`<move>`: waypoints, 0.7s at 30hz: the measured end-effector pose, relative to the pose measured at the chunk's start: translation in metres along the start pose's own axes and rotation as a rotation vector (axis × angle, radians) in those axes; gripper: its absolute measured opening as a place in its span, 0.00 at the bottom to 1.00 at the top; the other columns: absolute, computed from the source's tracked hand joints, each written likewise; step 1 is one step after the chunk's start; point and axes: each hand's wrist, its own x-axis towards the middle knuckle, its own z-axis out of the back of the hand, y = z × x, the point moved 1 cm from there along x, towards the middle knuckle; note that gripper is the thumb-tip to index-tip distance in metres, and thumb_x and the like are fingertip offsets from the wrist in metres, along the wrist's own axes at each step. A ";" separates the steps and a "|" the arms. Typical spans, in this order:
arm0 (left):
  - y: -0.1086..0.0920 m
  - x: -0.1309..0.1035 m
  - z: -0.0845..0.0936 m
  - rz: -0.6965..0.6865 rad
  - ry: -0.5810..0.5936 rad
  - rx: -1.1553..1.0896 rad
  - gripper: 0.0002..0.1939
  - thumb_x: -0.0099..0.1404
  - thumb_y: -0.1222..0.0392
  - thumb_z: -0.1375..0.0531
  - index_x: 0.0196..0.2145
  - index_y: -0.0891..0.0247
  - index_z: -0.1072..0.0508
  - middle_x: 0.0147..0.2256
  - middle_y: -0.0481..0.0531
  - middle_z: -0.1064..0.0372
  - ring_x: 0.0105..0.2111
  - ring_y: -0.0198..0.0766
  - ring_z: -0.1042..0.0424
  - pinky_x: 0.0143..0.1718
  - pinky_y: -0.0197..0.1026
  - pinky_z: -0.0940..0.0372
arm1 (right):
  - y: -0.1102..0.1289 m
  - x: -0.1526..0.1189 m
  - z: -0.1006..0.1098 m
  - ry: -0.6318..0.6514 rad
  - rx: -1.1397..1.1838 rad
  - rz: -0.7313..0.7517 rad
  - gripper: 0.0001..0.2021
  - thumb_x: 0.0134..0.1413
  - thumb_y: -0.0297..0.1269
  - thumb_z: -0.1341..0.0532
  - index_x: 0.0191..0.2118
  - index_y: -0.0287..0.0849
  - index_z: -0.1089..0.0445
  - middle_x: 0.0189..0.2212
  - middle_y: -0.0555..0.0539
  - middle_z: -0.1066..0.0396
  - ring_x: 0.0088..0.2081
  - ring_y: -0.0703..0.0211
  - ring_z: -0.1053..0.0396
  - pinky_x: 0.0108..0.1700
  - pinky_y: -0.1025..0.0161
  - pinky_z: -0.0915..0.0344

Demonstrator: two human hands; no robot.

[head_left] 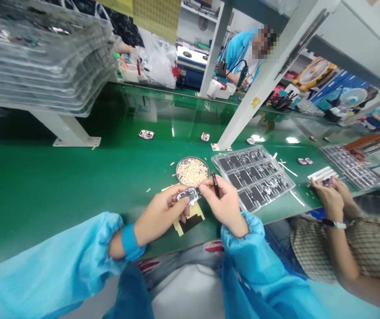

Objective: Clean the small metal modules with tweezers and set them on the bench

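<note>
My left hand (163, 212) is closed around a small rounded device housing (187, 196) with a purple-silver rim, its open inner side facing up. Close beside it on the right, my right hand (222, 201) grips black tweezers (215, 184) with pale lettering. Their tips are hidden at my fingers, so I cannot tell whether they touch the housing. Just beyond both hands sits a round dish (192, 171) of tiny cream and dark pieces. Under my left hand lies a cream sheet with a dark patch (190, 224).
A clear compartment tray (254, 177) of dark flat parts lies to the right. Similar housings (146, 134) rest along the green bench (60, 186). White posts (243, 102) rise from it. Stacked trays (40, 66) stand at upper left. A co-worker's hands (331, 190) work at far right.
</note>
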 end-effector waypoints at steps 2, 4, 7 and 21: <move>0.002 -0.001 0.002 -0.049 -0.014 0.170 0.17 0.70 0.55 0.44 0.51 0.66 0.28 0.25 0.47 0.30 0.24 0.36 0.31 0.27 0.36 0.36 | 0.008 0.003 0.003 0.019 -0.034 0.101 0.06 0.61 0.38 0.36 0.37 0.43 0.24 0.33 0.47 0.28 0.36 0.57 0.30 0.40 0.60 0.32; 0.003 -0.001 0.004 -0.108 -0.028 0.359 0.14 0.70 0.56 0.44 0.47 0.65 0.25 0.27 0.47 0.30 0.25 0.36 0.33 0.27 0.36 0.39 | 0.013 0.008 0.005 0.121 -0.048 0.178 0.05 0.61 0.37 0.36 0.38 0.44 0.23 0.34 0.46 0.28 0.38 0.56 0.29 0.42 0.59 0.32; 0.002 0.000 0.005 -0.136 -0.043 0.475 0.13 0.70 0.55 0.45 0.43 0.64 0.23 0.27 0.47 0.30 0.27 0.36 0.34 0.28 0.36 0.42 | 0.009 0.015 0.008 0.333 -0.066 0.231 0.05 0.59 0.38 0.34 0.39 0.43 0.22 0.33 0.47 0.29 0.36 0.57 0.30 0.39 0.60 0.32; 0.004 0.002 0.008 -0.080 -0.015 0.345 0.10 0.68 0.56 0.43 0.36 0.64 0.25 0.26 0.47 0.31 0.26 0.35 0.35 0.27 0.35 0.39 | 0.009 0.017 0.016 0.532 -0.275 0.373 0.08 0.67 0.38 0.41 0.46 0.45 0.26 0.37 0.45 0.30 0.39 0.56 0.31 0.40 0.60 0.32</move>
